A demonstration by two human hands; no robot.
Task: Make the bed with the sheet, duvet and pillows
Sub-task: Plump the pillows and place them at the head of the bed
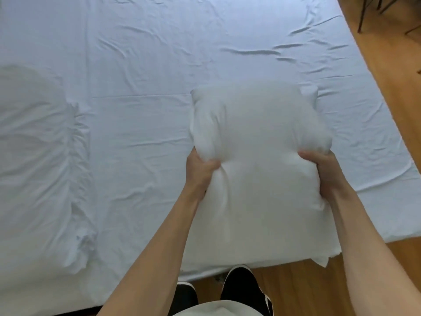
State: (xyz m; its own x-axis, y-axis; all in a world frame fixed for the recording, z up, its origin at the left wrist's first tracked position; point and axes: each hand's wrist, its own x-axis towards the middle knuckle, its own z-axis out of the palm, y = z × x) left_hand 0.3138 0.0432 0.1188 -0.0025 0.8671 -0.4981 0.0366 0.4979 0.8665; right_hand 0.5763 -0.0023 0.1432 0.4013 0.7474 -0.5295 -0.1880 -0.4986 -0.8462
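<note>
Below you lies a bed [159, 258] covered by one white sheet [148, 53], creased in long wrinkles across its far half, with warm wooden floor [387, 99] running along its right side and near edge. You have two pillows in view. One pillow [255, 156] is plump, white and roughly square, held over the near right part of the bed; its fabric puckers where your fingers dig in. Your left hand [200, 172] grips its left side, thumb pressed into the front, and your right hand [323, 169] grips the right side the same way, so each grip is closed around the pillow. The second pillow [38, 156] rests flat at the left of the bed, its near end bunched and wrinkled, well apart from the one you hold. The bed's near edge sits just in front of your two dark shoes [243, 286]. The right corner of the sheet lies close to your right forearm, with bare floor beyond it. Wide open sheet stretches between the two pillows and beyond them.
</note>
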